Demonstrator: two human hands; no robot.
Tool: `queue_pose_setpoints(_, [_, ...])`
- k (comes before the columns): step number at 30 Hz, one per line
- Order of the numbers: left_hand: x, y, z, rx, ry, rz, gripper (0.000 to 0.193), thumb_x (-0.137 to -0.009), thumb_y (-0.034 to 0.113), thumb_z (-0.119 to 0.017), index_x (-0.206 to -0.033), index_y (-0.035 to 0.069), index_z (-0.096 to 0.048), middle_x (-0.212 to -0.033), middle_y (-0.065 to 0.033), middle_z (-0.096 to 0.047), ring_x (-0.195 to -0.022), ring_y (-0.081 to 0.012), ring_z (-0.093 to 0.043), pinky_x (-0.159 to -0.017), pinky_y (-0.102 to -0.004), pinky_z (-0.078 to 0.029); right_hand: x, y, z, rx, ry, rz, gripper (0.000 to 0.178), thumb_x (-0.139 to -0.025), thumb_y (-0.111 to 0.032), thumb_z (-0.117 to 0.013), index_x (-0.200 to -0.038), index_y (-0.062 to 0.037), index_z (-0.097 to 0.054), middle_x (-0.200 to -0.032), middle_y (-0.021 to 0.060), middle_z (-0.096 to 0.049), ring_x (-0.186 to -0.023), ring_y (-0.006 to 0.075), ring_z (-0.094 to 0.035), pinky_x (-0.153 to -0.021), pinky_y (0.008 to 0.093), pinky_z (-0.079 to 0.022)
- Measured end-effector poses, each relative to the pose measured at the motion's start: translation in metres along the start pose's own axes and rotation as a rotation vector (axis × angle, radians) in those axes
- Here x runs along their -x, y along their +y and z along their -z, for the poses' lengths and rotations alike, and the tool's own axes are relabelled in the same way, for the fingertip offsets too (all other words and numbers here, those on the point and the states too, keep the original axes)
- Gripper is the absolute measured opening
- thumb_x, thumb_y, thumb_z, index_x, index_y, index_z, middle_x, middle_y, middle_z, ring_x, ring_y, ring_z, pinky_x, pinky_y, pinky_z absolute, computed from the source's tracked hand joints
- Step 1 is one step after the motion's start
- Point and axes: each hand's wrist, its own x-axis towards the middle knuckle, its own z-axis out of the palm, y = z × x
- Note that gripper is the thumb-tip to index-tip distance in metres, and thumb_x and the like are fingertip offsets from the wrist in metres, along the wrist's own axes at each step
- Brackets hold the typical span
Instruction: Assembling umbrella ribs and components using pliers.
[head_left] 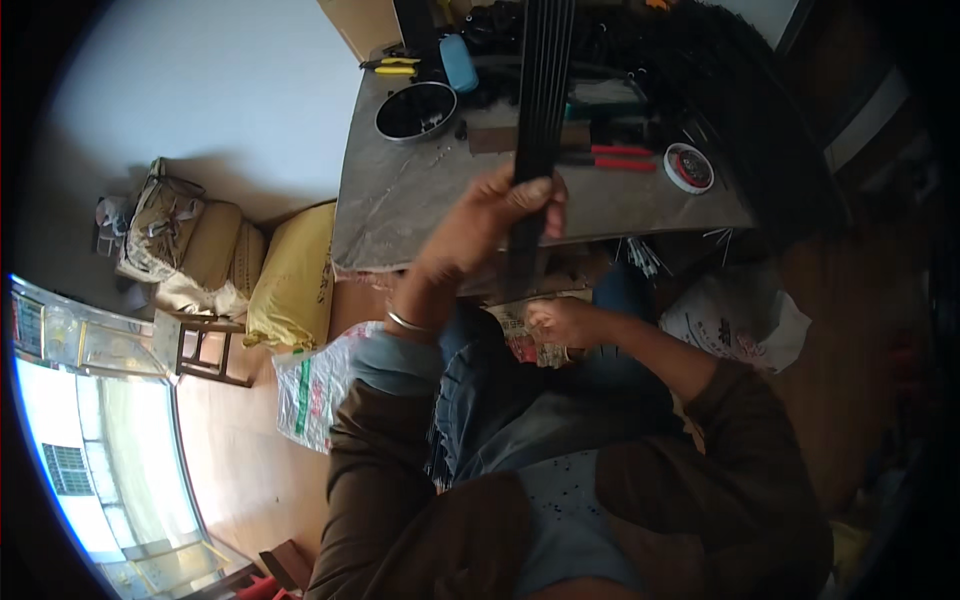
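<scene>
Left hand (492, 218) clamped on black strips (545, 90); right hand (560, 325) nearer, curled, cannot tell if gripping; bowl (415, 112) on table (400, 205), far left

The black strip (545, 85) looked ribbed, plastic-like — the tabletop (392, 208) matt and streaked, the bracelet (410, 326) shiny metal.

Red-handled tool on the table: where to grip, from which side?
Probably across the red handles, right hand coming in over the near edge of the table. They point right, out past the black strip in the left hand; the tool's dark end runs left toward that strip. The round white tub sits by the handle ends, crowding a straight approach from the right.
</scene>
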Motion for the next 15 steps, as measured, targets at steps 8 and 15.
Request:
queue_pose_setpoints(8, [0.037,-0.152,-0.014,0.227,0.22,0.035,0.026,-0.1,0.031,-0.05,-0.099,0.006,-0.059,-0.088,-0.0023,-0.06,-0.088,-0.0124,-0.057,-0.084,-0.0288,-0.045,-0.014,0.081,-0.026,-0.04,-0.115,-0.653,0.051,-0.089,-0.047,-0.06,-0.125,-0.011,-0.059,-0.116,0.0147,-0.064,-0.109,0.0255,-0.058,-0.092,0.0366,-0.044])
queue_pose_setpoints(15, [0.096,-0.149,-0.027,0.271,0.281,0.183,0.029,-0.101,0.031,-0.047,-0.096,0.005,-0.057,-0.088,-0.0036,-0.06,-0.087,-0.0133,-0.057,-0.081,-0.0287,-0.047,-0.005,0.141,-0.106,0.145,-0.169,-0.329,0.065,-0.086,-0.054,-0.058,-0.13,-0.0064,-0.053,-0.128,0.0169,-0.057,-0.122,0.0318,-0.051,-0.105,0.0386,-0.035])
